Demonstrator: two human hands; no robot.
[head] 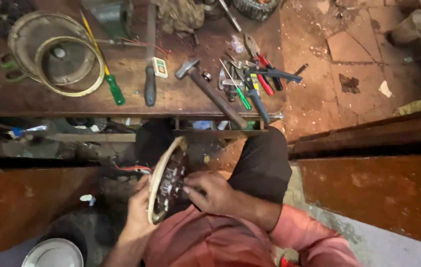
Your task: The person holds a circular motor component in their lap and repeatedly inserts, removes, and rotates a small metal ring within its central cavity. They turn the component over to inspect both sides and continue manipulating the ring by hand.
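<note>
My left hand (136,217) grips a round motor winding (167,180) from behind and holds it on edge over my lap. The part has a pale rim, dark brown coils and red wires at its left side. My right hand (210,193) rests on the coil face, fingertips pinched on something small that I cannot make out. Both forearms rise from the bottom, the right in a pink sleeve.
A low wooden workbench (47,101) ahead carries a hammer (210,89), a green-handled screwdriver (114,86), a black-handled tool (149,84), a heap of pliers and cutters (255,79), and round metal rings (54,54). A wooden plank (378,188) lies right. A metal bowl (52,253) sits lower left.
</note>
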